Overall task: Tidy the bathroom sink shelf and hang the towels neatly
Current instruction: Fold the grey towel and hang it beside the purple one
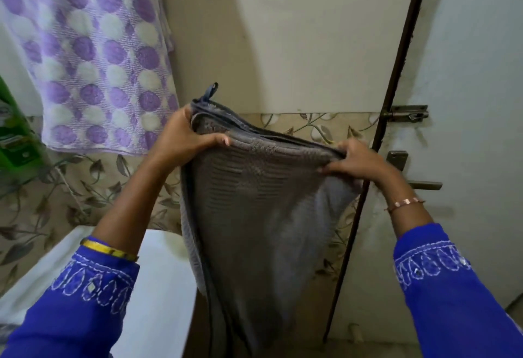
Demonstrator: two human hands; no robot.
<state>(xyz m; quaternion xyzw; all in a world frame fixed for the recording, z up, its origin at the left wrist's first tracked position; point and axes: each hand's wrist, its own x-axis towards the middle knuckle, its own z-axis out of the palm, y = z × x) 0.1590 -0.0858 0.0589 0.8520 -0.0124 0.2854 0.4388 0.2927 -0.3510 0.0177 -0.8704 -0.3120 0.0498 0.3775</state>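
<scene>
A grey ribbed towel (pixel 254 210) hangs folded in front of me, its top edge stretched between both hands. A small dark loop (pixel 211 91) sticks up at its upper left corner. My left hand (pixel 186 138) grips the top left corner, thumb over the fold. My right hand (pixel 356 159) pinches the top right corner. The towel's lower part drops out of view at the bottom. A white towel with purple dots (pixel 93 57) hangs on the wall at the upper left.
A white sink edge (pixel 158 287) lies below my left arm. A green bottle (pixel 14 134) stands at the far left. A pale door (pixel 475 103) with a latch (pixel 407 114) and handle (pixel 418 183) is on the right, behind a dark vertical frame.
</scene>
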